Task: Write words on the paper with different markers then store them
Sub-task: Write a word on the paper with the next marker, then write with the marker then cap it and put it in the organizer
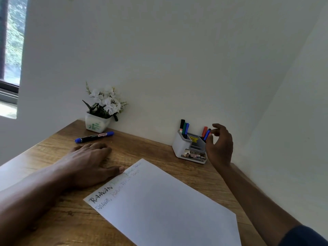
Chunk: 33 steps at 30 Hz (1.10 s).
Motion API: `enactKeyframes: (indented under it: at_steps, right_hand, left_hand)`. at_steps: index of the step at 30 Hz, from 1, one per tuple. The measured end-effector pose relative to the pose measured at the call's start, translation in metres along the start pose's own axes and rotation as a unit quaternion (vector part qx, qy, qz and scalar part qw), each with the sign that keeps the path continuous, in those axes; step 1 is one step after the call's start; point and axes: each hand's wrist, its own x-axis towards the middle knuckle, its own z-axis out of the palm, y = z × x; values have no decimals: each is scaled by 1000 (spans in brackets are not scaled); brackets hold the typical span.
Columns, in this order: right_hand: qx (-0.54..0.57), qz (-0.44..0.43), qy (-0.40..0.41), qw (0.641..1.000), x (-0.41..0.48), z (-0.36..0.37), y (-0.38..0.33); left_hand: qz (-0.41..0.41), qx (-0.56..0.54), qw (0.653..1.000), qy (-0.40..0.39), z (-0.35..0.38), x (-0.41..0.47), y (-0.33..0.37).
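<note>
A white paper [168, 206] lies on the wooden desk [53, 219] with two lines of words in different colours along its left edge. A blue-capped marker [94, 137] lies loose on the desk near the flower pot. A grey pen holder [181, 148] against the wall holds black, green and blue markers [184, 127] on its left and red and blue markers [205, 133] on its right. My right hand [220, 144] hovers beside the right-side markers, fingers loosely curled next to the blue one's top with nothing gripped. My left hand [88, 162] rests flat on the desk, thumb at the paper's upper edge.
A small white pot of white flowers [99, 110] stands in the desk's back left corner. White walls close the desk at the back and on the right. A window [10, 50] is at the far left.
</note>
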Motion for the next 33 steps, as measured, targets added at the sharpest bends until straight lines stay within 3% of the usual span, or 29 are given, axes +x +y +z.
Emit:
enactKeyframes:
  at_steps: [4, 9, 14, 18, 20, 23, 27, 30, 33]
  right_hand:
    - [107, -140, -87, 980, -29, -1, -48]
    - [174, -181, -279, 927, -38, 40, -107]
    - [144, -257, -367, 882, -29, 101, -168]
    - [3, -390, -413, 823, -24, 138, -209]
    - [-66, -444, -419, 790, -27, 149, -220]
    - [-79, -464, -422, 775, -33, 157, -227]
    - [-75, -480, -400, 777, -30, 151, -223]
    - [-88, -513, -339, 784, -25, 135, -212]
    - [-91, -489, -261, 827, -20, 101, -197]
  left_hand:
    - [-10, 0, 1000, -9, -1, -2, 4]
    - [-8, -12, 1000, -14, -3, -4, 5]
    - [-12, -13, 1000, 3, -1, -4, 6]
    - [-13, -17, 1000, 12, 2, -1, 3]
    - [-10, -17, 1000, 20, 3, -1, 4]
    - [-1, -21, 999, 26, 2, -2, 6]
    - [-3, -23, 999, 24, -1, -4, 8]
    - [-4, -19, 1000, 21, -2, -5, 9]
    - [-1, -26, 1000, 16, -2, -4, 8]
